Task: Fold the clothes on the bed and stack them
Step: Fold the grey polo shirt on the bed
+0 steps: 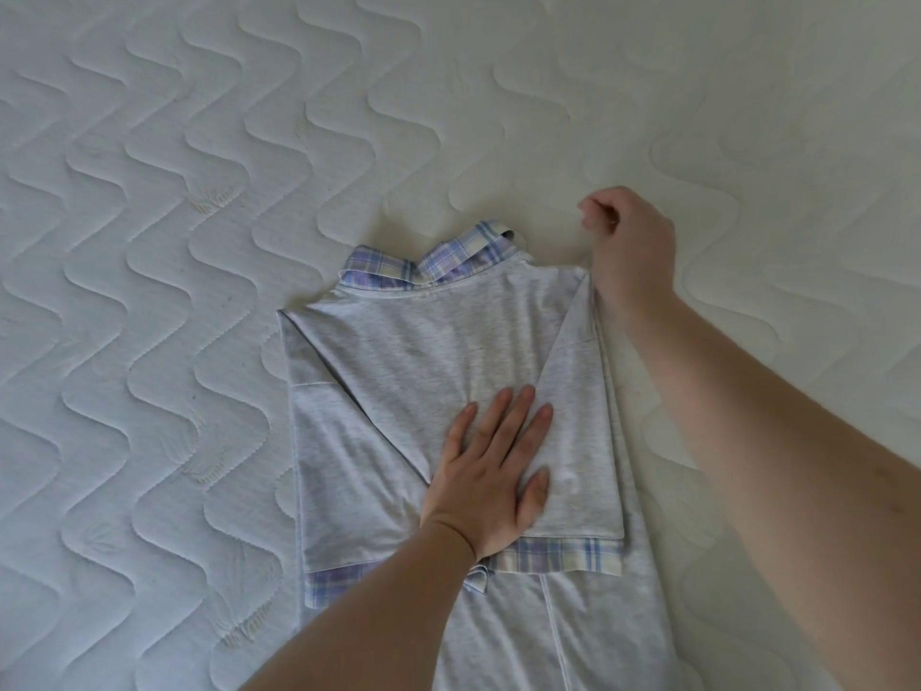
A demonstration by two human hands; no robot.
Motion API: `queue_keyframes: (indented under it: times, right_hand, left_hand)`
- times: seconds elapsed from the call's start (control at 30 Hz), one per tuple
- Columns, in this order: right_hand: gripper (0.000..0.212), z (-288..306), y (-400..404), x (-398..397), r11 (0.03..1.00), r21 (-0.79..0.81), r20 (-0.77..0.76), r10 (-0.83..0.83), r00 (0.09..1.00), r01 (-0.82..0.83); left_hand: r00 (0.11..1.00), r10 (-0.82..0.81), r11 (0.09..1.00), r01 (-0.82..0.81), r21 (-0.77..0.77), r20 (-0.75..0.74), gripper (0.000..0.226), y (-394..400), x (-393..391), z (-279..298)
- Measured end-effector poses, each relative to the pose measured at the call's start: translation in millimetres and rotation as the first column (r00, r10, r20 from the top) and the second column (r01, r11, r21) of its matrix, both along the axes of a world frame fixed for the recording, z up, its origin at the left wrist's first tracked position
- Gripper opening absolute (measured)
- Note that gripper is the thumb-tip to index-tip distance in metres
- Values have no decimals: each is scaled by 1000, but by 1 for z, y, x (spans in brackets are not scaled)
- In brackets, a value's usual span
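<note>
Left hand flat and spread, palm down on the middle of the grey top, grasping nothing, just pinning the cloth where the two folded-in sleeves meet. Right hand loosely curled at the top right shoulder corner of the garment, fingers bent inward; the grip there sits at the fabric edge, but whether cloth is actually pinched cannot be told, since the hand hides the corner.

Top lying face down on the bed, plaid collar pointing away, plaid cuffs showing below the pressing palm. Both sides already turned in toward the centre, giving a narrow oblong. Lower length of the garment running down toward the body and out of view at the bottom. No finished stack visible anywhere on the quilted mattress.

Likely handling: thin jersey, soft and light, no stiffness at all, so prone to sliding and creasing on lifting. Best held flat with one palm while the other works an edge. Folded side edges apt to spring open if released carelessly. Sensible places to take hold next: both corners of the lower hem, or the shoulder corners, pinched through all layers so the tucked sleeves stay trapped. Collar thicker and firmer than the body, a fair anchor but lumpy under a fold. Cross-fold and stacking apparently yet to be done.
</note>
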State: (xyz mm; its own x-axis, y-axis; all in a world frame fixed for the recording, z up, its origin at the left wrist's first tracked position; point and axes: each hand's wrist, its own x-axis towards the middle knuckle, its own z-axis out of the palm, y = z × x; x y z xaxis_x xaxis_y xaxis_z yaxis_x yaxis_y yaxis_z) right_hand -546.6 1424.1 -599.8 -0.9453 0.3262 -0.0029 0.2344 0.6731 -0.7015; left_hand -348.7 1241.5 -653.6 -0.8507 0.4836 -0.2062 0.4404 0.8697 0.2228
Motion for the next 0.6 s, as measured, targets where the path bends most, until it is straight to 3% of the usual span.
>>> queue_keyframes:
  times: [0.07, 0.17, 0.27, 0.33, 0.47, 0.6]
  right_hand:
    - [17, 1, 9, 13, 998, -68, -13, 0, 1000, -1]
    - [24, -2, 1, 27, 985, -105, 118, 146, 982, -134]
    - [34, -7, -7, 33, 963, 89, 265, 223, 938, -254]
    - [31, -7, -5, 35, 971, 112, 272, 173, 946, -210]
    - [43, -4, 3, 43, 991, -53, 290, 135, 948, -125]
    - [53, -2, 6, 69, 993, 15, 202, 115, 973, -120]
  left_hand:
    - [1000, -2, 1000, 2, 6, 0, 65, 0, 0, 0]
    - [1000, -6, 1000, 6, 4, 0, 64, 0, 0, -1]
    - [1000, -6, 1000, 6, 6, 7, 64, 0, 0, 0]
    - [1000, -5, 1000, 5, 5, 6, 63, 0, 0, 0]
    - [1000, -7, 1000, 7, 7, -4, 63, 0, -1, 1]
    - [1000, 1, 1000, -1, 6, -5, 63, 0, 0, 2]
